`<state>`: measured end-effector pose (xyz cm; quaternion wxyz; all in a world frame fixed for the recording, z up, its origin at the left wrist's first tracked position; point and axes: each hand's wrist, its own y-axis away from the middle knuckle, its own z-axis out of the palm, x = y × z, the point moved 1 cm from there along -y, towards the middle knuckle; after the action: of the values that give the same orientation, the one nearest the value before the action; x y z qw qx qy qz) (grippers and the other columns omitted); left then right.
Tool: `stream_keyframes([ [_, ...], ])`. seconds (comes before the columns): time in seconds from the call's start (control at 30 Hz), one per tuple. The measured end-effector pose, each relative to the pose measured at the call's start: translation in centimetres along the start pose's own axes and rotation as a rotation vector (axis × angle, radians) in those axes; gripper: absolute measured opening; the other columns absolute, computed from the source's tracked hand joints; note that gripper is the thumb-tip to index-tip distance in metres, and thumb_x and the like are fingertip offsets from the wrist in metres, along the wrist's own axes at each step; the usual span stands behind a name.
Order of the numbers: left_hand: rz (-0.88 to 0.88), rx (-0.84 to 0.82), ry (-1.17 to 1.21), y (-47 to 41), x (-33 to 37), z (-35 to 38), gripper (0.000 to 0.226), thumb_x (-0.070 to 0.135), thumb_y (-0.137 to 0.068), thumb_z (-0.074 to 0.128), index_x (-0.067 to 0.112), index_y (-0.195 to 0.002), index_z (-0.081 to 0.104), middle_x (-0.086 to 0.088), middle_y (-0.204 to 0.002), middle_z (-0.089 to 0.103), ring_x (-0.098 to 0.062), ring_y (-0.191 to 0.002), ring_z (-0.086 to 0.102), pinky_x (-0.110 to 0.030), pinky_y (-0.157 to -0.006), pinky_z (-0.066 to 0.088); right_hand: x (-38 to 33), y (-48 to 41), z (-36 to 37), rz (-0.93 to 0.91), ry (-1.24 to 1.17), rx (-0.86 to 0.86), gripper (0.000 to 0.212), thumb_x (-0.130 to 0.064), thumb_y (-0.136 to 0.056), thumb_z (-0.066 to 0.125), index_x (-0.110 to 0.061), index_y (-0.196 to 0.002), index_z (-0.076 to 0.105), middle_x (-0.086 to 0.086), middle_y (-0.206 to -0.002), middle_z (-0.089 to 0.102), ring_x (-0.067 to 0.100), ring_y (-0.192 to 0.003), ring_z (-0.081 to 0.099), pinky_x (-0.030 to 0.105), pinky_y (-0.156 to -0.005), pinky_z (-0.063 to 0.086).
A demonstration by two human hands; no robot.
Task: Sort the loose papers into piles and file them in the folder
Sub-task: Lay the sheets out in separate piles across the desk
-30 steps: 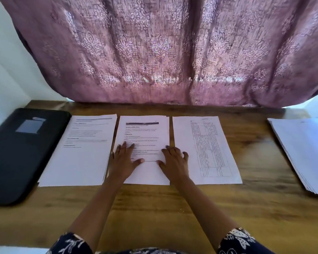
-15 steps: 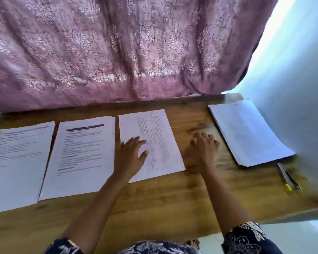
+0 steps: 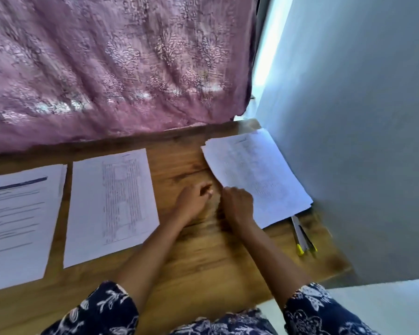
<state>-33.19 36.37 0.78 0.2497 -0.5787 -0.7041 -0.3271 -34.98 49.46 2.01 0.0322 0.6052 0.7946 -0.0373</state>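
The right hand [image 3: 237, 204] is held at the near left edge of the stack of loose papers [image 3: 257, 175], its knuckles raised and its fingers bent down onto the paper's border. Whether a sheet is pinched cannot be told, since the fingertips are hidden and blurred. Just beside it, the left hand [image 3: 194, 201] is laid on the bare wooden table [image 3: 203, 257], its fingers loosely curled, with nothing seen between them. The two hands are set close together but apart.

The stack is found to the right of both hands, turned at an angle, with its far corner near the grey wall [image 3: 361, 141]. Its sheets are slightly fanned at the top left corner. Two pens [image 3: 302, 238] with yellow tips are partly tucked under its near corner.

To the left of the left hand, a printed sheet with a table [image 3: 111, 204] is laid flat, close to but clear of the wrist. Further left, a sheet with a dark heading bar [image 3: 17, 221] is placed just beside it, cut off by the frame edge.

A mauve patterned curtain [image 3: 107, 68] is hung behind the table. Dark floral sleeves [image 3: 99, 310] are seen at the bottom.
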Motion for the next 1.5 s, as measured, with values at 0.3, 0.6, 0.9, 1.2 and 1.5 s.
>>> stream_keyframes([
  [0.3, -0.216, 0.045, 0.520, -2.0, 1.4, 1.2, 0.021, 0.031, -0.090, 0.066, 0.013, -0.096, 0.074, -0.001, -0.086, 0.073, -0.012, -0.073, 0.070, -0.029, -0.079, 0.053, 1.9, -0.2, -0.3, -0.088, -0.016, 0.030, 0.024, -0.012, -0.099, 0.043, -0.008, -0.095, 0.066, 0.010, -0.095, 0.069, 0.027, -0.083, 0.065, 0.029, -0.061, 0.031],
  [0.6, -0.279, 0.205, 0.452, -1.7, 0.7, 0.2, 0.005, 0.010, -0.090, 0.065, 0.009, -0.092, 0.069, -0.006, -0.097, 0.069, -0.020, -0.085, 0.064, -0.027, -0.072, 0.050, 4.6, 0.8, -0.3, 0.007, -0.384, 0.138, 0.046, -0.058, -0.090, 0.050, -0.018, -0.099, 0.070, 0.000, -0.095, 0.072, 0.019, -0.086, 0.067, 0.027, -0.069, 0.046],
  [0.9, -0.298, 0.386, 0.648, 3.2, -6.1, -9.0, 0.014, 0.006, -0.094, 0.058, 0.015, -0.102, 0.065, -0.010, -0.107, 0.068, -0.025, -0.093, 0.066, -0.041, -0.088, 0.052, 3.5, -2.5, -1.4, 0.167, -1.165, -0.255, 0.053, -0.034, -0.088, 0.066, -0.012, -0.134, 0.051, 0.004, -0.125, 0.060, 0.019, -0.114, 0.058, 0.016, -0.079, 0.046],
  [1.2, -0.484, 0.615, 0.381, 7.3, -13.0, -16.0, 0.016, 0.019, -0.091, 0.066, 0.014, -0.106, 0.062, -0.010, -0.114, 0.067, -0.026, -0.096, 0.064, -0.043, -0.089, 0.053, -8.9, -2.0, 1.3, 0.085, -1.097, -0.401, 0.018, -0.030, -0.093, 0.060, -0.017, -0.105, 0.060, -0.002, -0.106, 0.067, 0.001, -0.072, 0.056, 0.014, -0.055, 0.038],
  [1.5, -0.424, 0.537, -0.324, 9.7, -15.1, -14.6, 0.074, 0.048, -0.086, 0.064, 0.023, -0.148, 0.033, -0.008, -0.146, 0.045, -0.033, -0.130, 0.046, -0.051, -0.102, 0.041, -14.1, -1.5, 3.9, 0.119, -1.071, -0.338, 0.022, -0.024, -0.086, 0.070, -0.011, -0.099, 0.057, 0.002, -0.099, 0.067, 0.017, -0.087, 0.065, 0.036, -0.074, 0.056],
])
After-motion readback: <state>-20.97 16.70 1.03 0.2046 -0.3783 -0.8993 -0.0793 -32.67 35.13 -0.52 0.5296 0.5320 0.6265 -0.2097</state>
